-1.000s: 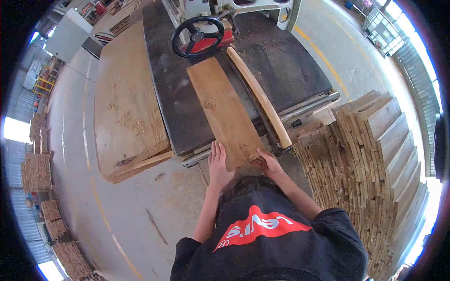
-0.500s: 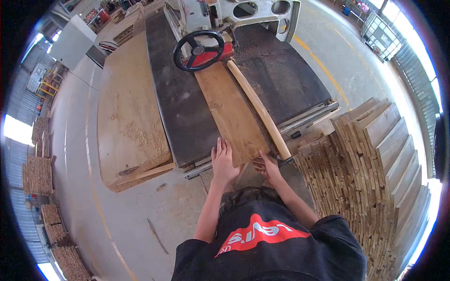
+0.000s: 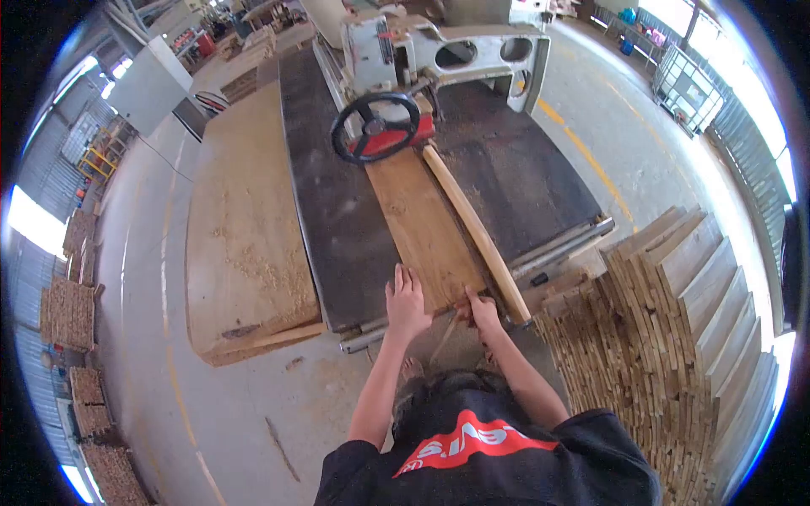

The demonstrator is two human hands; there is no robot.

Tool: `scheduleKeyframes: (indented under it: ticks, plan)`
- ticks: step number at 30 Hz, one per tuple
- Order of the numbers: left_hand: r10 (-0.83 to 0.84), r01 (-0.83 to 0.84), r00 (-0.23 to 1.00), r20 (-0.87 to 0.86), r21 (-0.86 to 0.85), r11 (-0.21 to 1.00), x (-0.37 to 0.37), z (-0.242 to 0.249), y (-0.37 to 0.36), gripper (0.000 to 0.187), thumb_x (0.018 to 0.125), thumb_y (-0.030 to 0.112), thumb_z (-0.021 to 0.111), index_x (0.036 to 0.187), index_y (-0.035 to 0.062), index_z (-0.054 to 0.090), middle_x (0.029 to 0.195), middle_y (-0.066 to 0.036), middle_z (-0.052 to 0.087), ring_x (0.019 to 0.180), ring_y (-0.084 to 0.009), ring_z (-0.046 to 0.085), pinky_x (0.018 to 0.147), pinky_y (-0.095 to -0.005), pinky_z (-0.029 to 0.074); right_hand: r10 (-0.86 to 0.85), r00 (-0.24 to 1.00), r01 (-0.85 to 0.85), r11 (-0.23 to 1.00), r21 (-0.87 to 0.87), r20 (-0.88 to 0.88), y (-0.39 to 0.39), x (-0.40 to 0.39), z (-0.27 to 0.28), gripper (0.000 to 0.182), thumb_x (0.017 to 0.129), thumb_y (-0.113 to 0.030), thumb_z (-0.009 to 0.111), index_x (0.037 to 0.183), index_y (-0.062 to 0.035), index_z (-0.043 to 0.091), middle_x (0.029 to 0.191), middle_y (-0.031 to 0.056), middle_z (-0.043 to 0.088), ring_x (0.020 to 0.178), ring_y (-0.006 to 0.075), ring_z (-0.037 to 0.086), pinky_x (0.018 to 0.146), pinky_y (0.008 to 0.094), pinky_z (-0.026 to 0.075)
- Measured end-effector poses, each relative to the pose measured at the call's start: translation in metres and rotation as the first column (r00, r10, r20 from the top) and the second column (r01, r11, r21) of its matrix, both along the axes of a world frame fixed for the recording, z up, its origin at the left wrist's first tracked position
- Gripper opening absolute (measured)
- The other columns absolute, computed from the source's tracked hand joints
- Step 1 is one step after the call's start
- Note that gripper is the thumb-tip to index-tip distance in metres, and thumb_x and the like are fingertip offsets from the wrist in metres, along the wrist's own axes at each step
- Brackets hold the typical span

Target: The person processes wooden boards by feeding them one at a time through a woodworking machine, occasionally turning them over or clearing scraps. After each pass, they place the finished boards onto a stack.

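Slid plank (image 3: 426, 228) toward 12 o'clock, under handwheel (image 3: 374, 126) | likely mid-feed, calling for straight push | left fingers (image 3: 406, 278) open, right fingers (image 3: 473, 302) curled, hold unclear

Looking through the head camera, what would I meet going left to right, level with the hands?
Wood stack by the wall, broad panel with shavings, left hand, wooden plank, right hand, large stack of boards.
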State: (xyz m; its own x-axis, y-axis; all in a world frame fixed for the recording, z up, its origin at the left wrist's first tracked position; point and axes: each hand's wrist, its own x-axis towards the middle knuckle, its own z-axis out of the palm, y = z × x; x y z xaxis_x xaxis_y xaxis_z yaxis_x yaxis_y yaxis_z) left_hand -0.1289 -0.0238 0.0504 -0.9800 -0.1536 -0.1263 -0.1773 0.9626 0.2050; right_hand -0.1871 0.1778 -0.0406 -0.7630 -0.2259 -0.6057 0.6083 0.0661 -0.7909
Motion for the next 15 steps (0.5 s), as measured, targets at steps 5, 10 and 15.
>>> scheduleKeyframes:
  ticks: [5,10,15]
  plan:
    - [-0.007,0.006,0.999,-0.042,-0.012,1.0,-0.02,-0.012,-0.021,0.116,0.073,0.042,0.09,0.161,-0.0071,0.033,0.169,-0.028,0.032,0.162,-0.0373,0.023,0.125,-0.0566,0.032,-0.04,0.996,0.043,0.998,-0.04,0.076,-0.021,-0.024,0.018,0.054,0.106,-0.053,0.062,0.09,-0.0046,0.077,0.065,-0.0007,0.064,0.059,0.0191,0.072,0.045,0.0318,0.042]
    - [0.03,-0.028,0.997,-0.071,0.023,0.999,-0.042,-0.009,-0.043,0.12,0.073,0.051,0.09,0.162,-0.0049,0.032,0.17,-0.024,0.032,0.162,-0.0371,0.025,0.126,-0.0572,0.031,-0.089,0.989,0.099,0.992,-0.083,0.119,-0.047,-0.053,0.024,0.049,0.106,-0.051,0.064,0.092,-0.005,0.074,0.07,0.0015,0.07,0.061,0.0204,0.073,0.044,0.0301,0.04]
    - [0.089,-0.079,0.99,-0.107,0.09,0.993,-0.073,-0.002,-0.063,0.12,0.074,0.059,0.088,0.162,-0.0035,0.036,0.169,-0.024,0.036,0.162,-0.0359,0.024,0.127,-0.0571,0.029,-0.15,0.985,0.157,0.985,-0.07,0.087,-0.079,-0.089,0.007,0.04,0.106,-0.045,0.067,0.1,-0.0055,0.071,0.072,0.0038,0.071,0.06,0.0209,0.072,0.042,0.0306,0.038]
